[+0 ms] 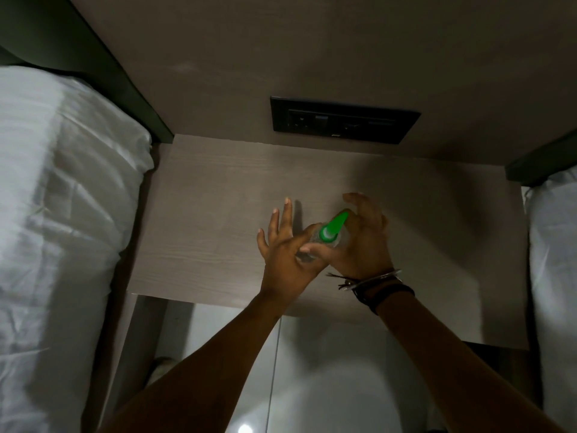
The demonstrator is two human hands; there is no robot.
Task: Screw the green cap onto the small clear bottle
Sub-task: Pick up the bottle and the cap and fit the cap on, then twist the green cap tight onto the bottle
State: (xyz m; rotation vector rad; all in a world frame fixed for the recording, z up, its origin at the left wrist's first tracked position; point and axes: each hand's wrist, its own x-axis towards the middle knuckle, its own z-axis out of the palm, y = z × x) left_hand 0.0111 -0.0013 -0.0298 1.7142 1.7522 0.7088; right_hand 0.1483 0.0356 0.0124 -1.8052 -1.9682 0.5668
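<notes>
The small clear bottle (313,240) is held tilted above the wooden bedside table (203,220), between both hands. The green cap (335,225) sits on the bottle's neck, its pointed tip aimed up and to the right. My left hand (282,248) is on the bottle's left side, index finger and thumb against the clear body and the other fingers spread. My right hand (359,242) curls around the cap from the right, its thumb lying just below the cap's wide base. The lower part of the bottle is hidden by the hands.
A black socket panel (343,118) is set in the wall behind the table. White bedding (62,198) lies on the left and more bedding (552,245) on the right. Pale floor (327,370) shows below the table's front edge.
</notes>
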